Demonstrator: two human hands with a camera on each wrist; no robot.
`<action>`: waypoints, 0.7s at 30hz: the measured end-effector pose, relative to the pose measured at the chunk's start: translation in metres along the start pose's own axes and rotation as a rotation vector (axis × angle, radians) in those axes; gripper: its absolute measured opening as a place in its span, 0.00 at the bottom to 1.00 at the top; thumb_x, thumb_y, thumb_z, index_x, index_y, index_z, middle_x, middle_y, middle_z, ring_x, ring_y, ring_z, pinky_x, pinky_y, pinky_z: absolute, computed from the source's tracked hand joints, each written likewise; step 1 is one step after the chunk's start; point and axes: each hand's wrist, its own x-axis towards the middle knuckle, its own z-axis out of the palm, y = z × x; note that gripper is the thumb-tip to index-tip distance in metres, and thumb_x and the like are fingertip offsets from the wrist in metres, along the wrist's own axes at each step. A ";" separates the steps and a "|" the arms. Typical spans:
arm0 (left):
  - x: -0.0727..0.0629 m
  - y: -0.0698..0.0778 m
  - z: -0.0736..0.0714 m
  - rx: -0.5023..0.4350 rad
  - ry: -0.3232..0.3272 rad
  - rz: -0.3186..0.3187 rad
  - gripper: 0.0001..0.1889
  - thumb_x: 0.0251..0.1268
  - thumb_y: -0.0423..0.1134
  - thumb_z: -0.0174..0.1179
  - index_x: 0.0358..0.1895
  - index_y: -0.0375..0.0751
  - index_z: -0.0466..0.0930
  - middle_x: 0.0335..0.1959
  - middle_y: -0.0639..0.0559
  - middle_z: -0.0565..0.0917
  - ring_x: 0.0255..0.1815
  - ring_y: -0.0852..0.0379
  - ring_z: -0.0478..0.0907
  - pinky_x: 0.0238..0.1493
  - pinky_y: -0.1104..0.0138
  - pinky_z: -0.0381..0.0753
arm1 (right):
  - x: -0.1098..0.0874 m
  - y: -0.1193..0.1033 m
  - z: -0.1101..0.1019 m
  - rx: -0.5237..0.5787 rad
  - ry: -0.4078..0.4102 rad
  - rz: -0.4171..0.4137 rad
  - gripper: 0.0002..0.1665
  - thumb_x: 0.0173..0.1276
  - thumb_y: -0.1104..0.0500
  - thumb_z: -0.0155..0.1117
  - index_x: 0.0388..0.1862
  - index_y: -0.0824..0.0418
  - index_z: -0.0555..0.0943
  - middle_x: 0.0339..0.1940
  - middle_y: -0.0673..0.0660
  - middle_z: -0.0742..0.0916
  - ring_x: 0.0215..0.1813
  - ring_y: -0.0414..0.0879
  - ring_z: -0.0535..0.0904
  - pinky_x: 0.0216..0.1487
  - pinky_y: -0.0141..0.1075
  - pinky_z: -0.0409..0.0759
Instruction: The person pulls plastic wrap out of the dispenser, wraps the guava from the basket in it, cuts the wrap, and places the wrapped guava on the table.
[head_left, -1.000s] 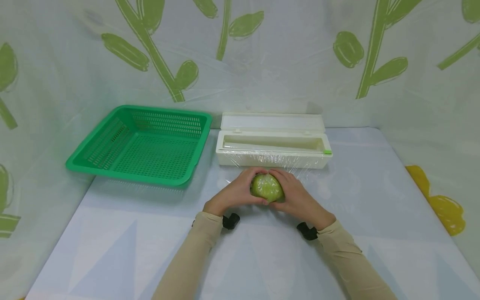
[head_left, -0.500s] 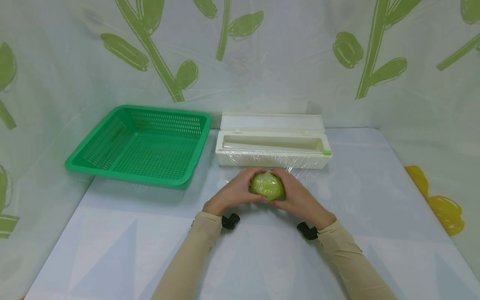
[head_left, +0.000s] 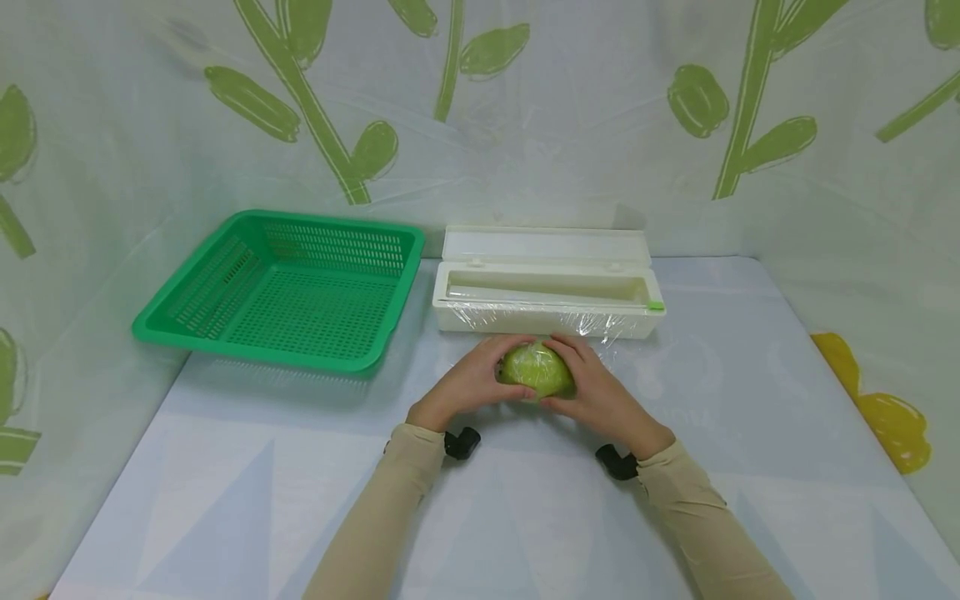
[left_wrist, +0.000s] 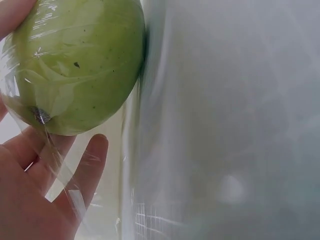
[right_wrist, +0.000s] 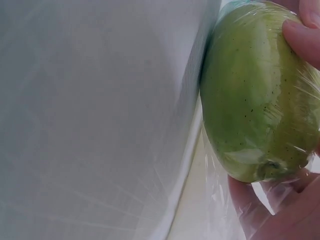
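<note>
A green mango [head_left: 536,371] with small dark specks, partly covered in clear cling film [right_wrist: 250,155], is on the table between both hands. My left hand [head_left: 470,379] holds it from the left, thumb at the near side and fingers at the far side. My right hand [head_left: 602,393] grips the right side the same way. In the left wrist view, film creases over the mango [left_wrist: 82,65] and stretches across some fingers [left_wrist: 89,167]. The film runs back to a white cling film box [head_left: 547,320], which stands just beyond the hands with its lid up.
A green plastic basket [head_left: 258,354] with slotted walls stands at the back left, beside the box. The box has a small green piece [head_left: 656,306] at its right front end. A leaf-printed sheet [head_left: 570,125] hangs behind the white table [head_left: 750,375].
The right hand has shifted slightly right, its fingers and thumb re-placed on the mango. More of the mango shows between the hands. The creases in the film over the box front have changed.
</note>
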 end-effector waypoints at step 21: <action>0.002 -0.004 0.001 0.017 0.035 0.020 0.36 0.48 0.59 0.62 0.62 0.53 0.64 0.57 0.59 0.70 0.56 0.60 0.65 0.55 0.63 0.65 | 0.002 0.002 -0.001 -0.126 0.060 -0.017 0.45 0.51 0.45 0.68 0.63 0.61 0.62 0.60 0.56 0.69 0.61 0.51 0.61 0.58 0.48 0.59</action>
